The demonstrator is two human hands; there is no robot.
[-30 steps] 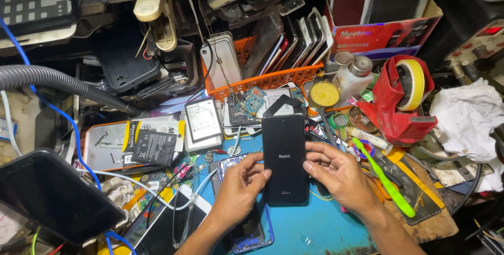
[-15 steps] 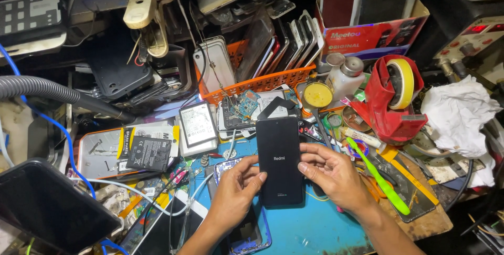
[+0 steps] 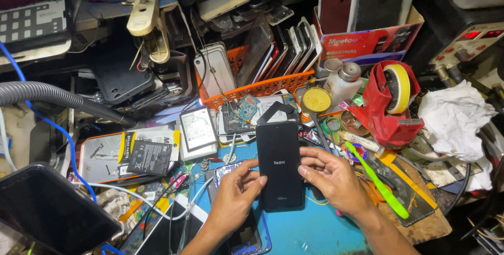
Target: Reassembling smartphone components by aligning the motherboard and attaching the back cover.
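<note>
Both hands hold a black phone (image 3: pixel 279 166), back panel up, over the blue mat (image 3: pixel 315 231) of a crowded desk (image 3: pixel 428 223). The left hand (image 3: pixel 236 194) is curled about the phone's lower left edge, thumb lying on the back and fingers tucked beneath; the right hand (image 3: pixel 332 177) closes on the right edge, its fingertips (image 3: pixel 304 170) pressed against the panel near the middle. Neither hand is open: each has a pinching hold on the phone alone. The work in hand appears to be pressing or checking the back cover along its edges, and to do that well the pressure should probably travel evenly round the rim, with the left hand steadying the body so the phone does not twist. It would seem wise to keep the phone low over the mat, since just right of the right hand lie a green toothbrush (image 3: pixel 379 188) and small loose parts that could scratch it. Beyond the fingertips, farther from the person, stand an orange basket (image 3: pixel 273 86) of phones and a red tape dispenser (image 3: pixel 391 103). Left of the left hand lie a flat battery (image 3: pixel 149 156) and white cables (image 3: pixel 157 200), close enough to snag a wrist.
</note>
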